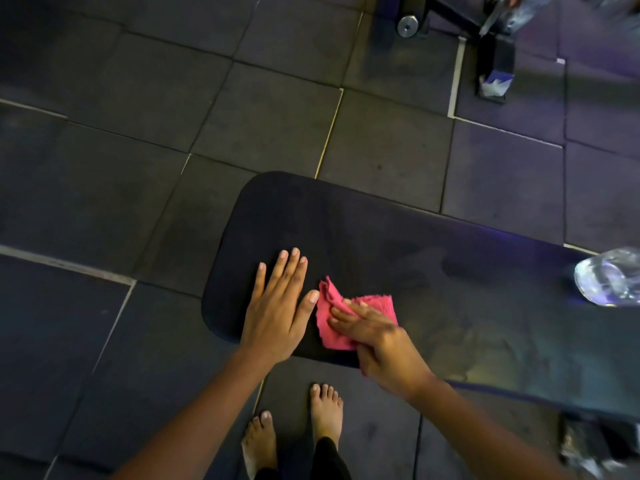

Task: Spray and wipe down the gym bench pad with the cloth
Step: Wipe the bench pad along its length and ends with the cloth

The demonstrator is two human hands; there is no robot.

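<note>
The black bench pad (pixel 398 244) runs from the middle of the view out to the right edge, with its rounded end at the left. A crumpled pink cloth (pixel 332 318) lies on the pad near its front edge. My right hand (pixel 377 344) presses down on the cloth with straight fingers; part of the cloth shows under the palm. My left hand (pixel 280 306) lies flat on the pad just left of the cloth, fingers straight and together. A clear plastic bottle (pixel 606 277) lies on the pad at the far right, partly cut off by the frame.
Dark rubber floor tiles (pixel 138 150) surround the bench. My bare feet (pixel 294 431) stand on the floor just in front of the pad. Black equipment legs with a small wheel (pixel 408 26) stand at the top right. Part of the bench frame (pixel 588 445) shows at the lower right.
</note>
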